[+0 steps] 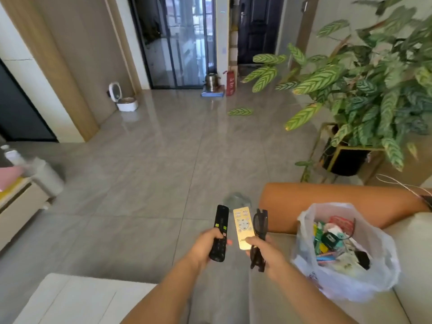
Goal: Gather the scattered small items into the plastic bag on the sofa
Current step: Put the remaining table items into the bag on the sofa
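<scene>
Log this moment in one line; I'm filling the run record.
left hand: black remote | right hand: gold remote, sunglasses | plastic bag: open on sofa

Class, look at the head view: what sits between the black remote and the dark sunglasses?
The gold remote, pinched in the right hand beside the sunglasses; the left hand grips the black remote.

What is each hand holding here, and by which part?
The left hand grips the black remote by its lower half. The right hand holds the gold remote by its lower end, together with black sunglasses around their middle.
</scene>
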